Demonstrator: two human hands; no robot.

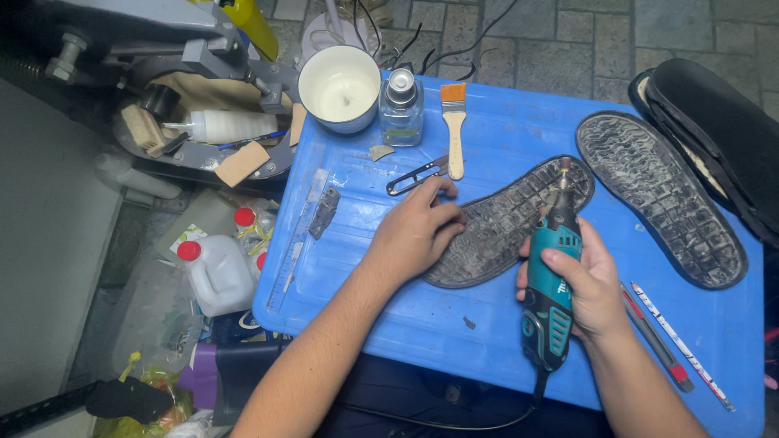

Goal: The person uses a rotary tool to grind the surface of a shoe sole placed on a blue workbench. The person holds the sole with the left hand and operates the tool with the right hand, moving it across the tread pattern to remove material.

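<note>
Shoe sole [503, 223]: dark, tread side up, lying near the middle of the blue surface [422, 324], toe end pointing toward the far right corner. My left hand [418, 231] lies flat on its heel end, fingers spread, pinning it down rather than gripping. My right hand [588, 280] is closed fully round a teal rotary tool [552, 276], whose tip sits on or just above the toe end; I cannot tell whether the bit touches.

Risks, as I judge them:
- Bit snagging in the tread ridges and kicking the sole sideways, since only a flat palm restrains it.
- Left fingertips sit near the working line; a skid of the tool toward the heel could reach them.
- The tool's cord trails off the near edge and could drag on the grip.
- Too much pressure in one spot could gouge the rubber.

Nearby items:
- Second sole [661, 199], toward the right edge, apart from the first.
- Thread snips [415, 176] and paintbrush [454, 126], just beyond the left hand.
- White cup [339, 88] and glass bottle [402, 109], at the far edge; a kicked sole could knock them.
- Utility knife [657, 341], beside the right wrist.
</note>
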